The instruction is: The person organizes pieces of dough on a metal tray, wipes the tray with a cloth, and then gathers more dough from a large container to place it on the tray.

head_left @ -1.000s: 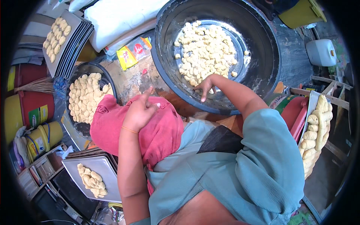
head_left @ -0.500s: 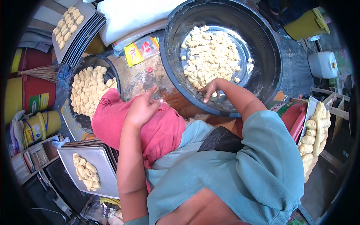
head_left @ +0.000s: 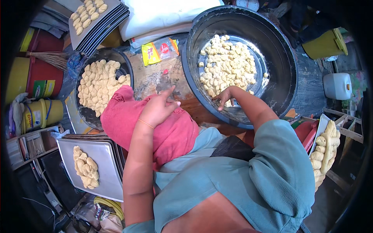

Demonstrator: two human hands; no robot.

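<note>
My right hand (head_left: pixel 225 96) hangs over the near side of a large black tub (head_left: pixel 285 99), its fingers pointing down and apart. Just beyond it, many small pale dough pieces (head_left: pixel 229 64) lie heaped on the tub's bottom. Whether a piece touches the fingertips, I cannot tell. Above a red cloth (head_left: pixel 155 134) draped across my lap, my left hand (head_left: pixel 158 109) is held with thumb and forefinger spread and nothing in it. Left of the cloth, larger dough lumps (head_left: pixel 100 85) fill most of a smaller black basin (head_left: pixel 126 64).
A yellow and clear packet (head_left: pixel 160 51) lies on the worn wooden table (head_left: pixel 145 79). Stacked trays with dough rolls (head_left: pixel 88 13) stand far left, and another tray (head_left: pixel 105 155) holds a dough pile near left. At right is a tray of dough (head_left: pixel 324 149). Buckets (head_left: pixel 48 79) line the left.
The view has shifted, so the tub, basin and packet appear farther right. Both hands keep nearly the same poses and places relative to the tub and cloth.
</note>
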